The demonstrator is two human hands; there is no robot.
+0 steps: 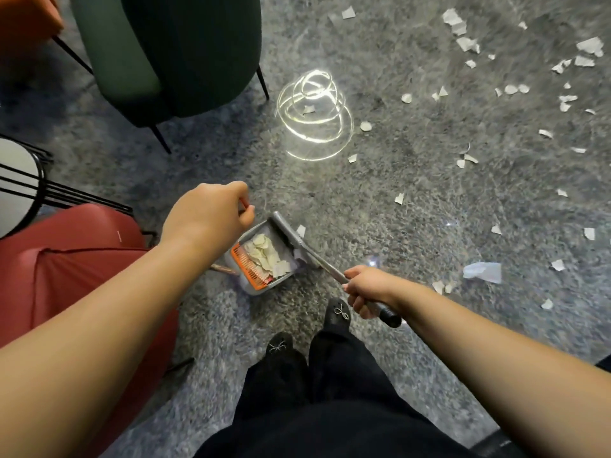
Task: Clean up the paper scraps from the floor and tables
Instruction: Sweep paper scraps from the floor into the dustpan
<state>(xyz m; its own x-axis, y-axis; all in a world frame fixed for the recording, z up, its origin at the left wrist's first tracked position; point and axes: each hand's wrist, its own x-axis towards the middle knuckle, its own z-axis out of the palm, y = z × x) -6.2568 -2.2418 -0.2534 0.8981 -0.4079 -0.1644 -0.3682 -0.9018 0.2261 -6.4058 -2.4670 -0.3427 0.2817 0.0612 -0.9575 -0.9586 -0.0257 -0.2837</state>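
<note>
Mid-sweep, dustpan (264,259) half full on the floor (396,209).
Left hand (211,209) gripping dustpan handle, right hand (367,285) wrapped round broom (304,246); plenty of scraps (463,44) far right. Tilting could dump the load.

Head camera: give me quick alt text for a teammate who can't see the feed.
Seen from above, a person's right hand grips a broom whose head rests at the mouth of a grey dustpan holding paper scraps, while the left hand holds the dustpan's upright handle. Many torn paper scraps lie across the grey carpet to the right, with chairs at left.
</note>
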